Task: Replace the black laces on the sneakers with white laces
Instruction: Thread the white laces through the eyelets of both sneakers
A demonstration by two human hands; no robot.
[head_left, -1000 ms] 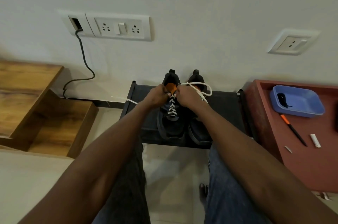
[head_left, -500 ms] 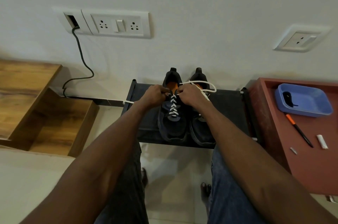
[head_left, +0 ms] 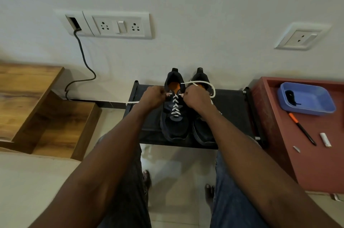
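Two black sneakers stand side by side on a low black rack (head_left: 230, 114) against the wall. The left sneaker (head_left: 174, 125) has a white lace (head_left: 175, 105) crossed up its eyelets. My left hand (head_left: 153, 97) grips one end of that lace at the top left eyelet; the loose end trails left over the rack. My right hand (head_left: 195, 96) grips the other end, which loops over the right sneaker (head_left: 202, 131). My right forearm hides much of the right sneaker. A black lace (head_left: 291, 96) lies in the blue tray.
A red side table (head_left: 316, 164) at the right holds a blue tray (head_left: 320, 108), an orange-tipped pen (head_left: 302, 129) and two small white pieces. A wooden step unit (head_left: 37, 108) stands at left. A cable (head_left: 83, 63) hangs from the wall socket panel. My knees and bare feet are below the rack.
Both hands have moved slightly apart at the top of the left sneaker, drawing the white lace ends outward. The camera has tilted a little.
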